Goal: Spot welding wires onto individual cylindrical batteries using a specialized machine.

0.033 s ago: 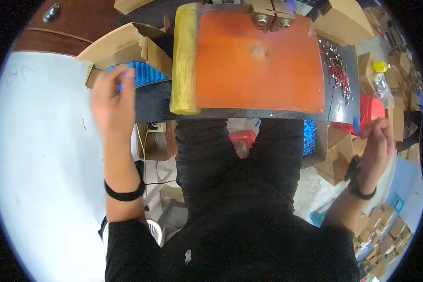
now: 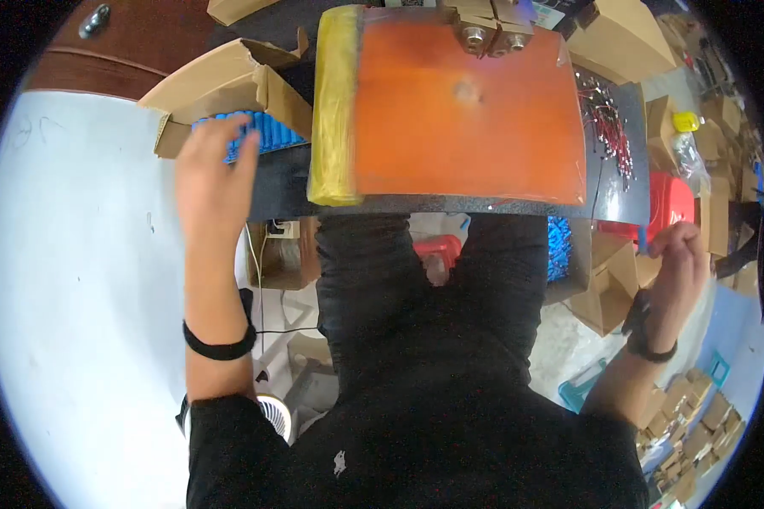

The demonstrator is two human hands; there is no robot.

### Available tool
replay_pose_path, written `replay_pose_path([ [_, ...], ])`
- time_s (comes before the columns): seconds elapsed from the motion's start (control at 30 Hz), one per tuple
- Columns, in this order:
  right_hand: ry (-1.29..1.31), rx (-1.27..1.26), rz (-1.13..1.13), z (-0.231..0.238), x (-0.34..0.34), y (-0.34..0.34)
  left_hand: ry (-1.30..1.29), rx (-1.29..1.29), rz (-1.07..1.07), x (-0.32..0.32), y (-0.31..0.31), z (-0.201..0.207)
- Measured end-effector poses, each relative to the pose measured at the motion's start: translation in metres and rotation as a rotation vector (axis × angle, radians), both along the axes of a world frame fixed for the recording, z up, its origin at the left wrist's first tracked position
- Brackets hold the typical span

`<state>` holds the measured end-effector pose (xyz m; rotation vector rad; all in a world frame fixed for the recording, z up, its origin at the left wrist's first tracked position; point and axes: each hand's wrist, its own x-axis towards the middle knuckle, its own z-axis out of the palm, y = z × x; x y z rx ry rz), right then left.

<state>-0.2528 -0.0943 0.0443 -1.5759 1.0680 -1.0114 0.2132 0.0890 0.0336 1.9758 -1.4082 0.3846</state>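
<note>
My hands at the orange mat.
My left hand [image 2: 212, 170] rests, fingers spread, on blue cells [image 2: 267, 131] in a cardboard box [image 2: 229, 76]; my right hand [image 2: 675, 263] pinches one blue cell [image 2: 643, 237] beside the tabletop [image 2: 280, 191].

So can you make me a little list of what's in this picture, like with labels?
left hand: left hand reaches into a cardboard box, fingers on the blue cylinders
right hand: right hand raised at the side, pinching a small blue piece
middle: orange mat on a dark bench, with a yellow strip along its left edge
top of mat: small metal fixture
right of mat: bundle of thin wires
wrists: dark bands on both
</note>
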Motion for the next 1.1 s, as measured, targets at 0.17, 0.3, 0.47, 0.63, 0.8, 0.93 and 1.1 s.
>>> replay_pose_path([
  [0.17, 0.234, 0.342, -0.206, -0.1, -0.076, 0.009, -0.357, 0.497, -0.097, -0.018, -0.025, -0.028],
  [0.3, 0.736, 0.196, -0.132, -0.192, -0.113, 0.007, -0.425, 0.741, 0.034, -0.003, -0.029, -0.05],
  [0.47, 0.862, -0.001, -0.299, -0.154, -0.081, 0.012, -0.472, 0.617, -0.049, 0.027, -0.009, -0.041],
  [0.63, 0.639, -0.249, -0.273, -0.085, -0.012, -0.02, -0.229, 0.404, -0.029, 0.019, 0.008, -0.018],
  [0.8, 0.82, -0.506, -0.203, -0.075, 0.023, -0.083, -0.054, 0.106, -0.032, -0.028, 0.008, 0.006],
  [0.93, 0.997, -0.423, -0.178, -0.088, 0.066, -0.102, -0.142, 0.16, -0.217, -0.068, -0.011, 0.032],
  [1.1, 1.022, -0.484, -0.171, -0.094, 0.06, -0.101, -0.031, 0.413, -0.334, -0.107, -0.049, 0.033],
])
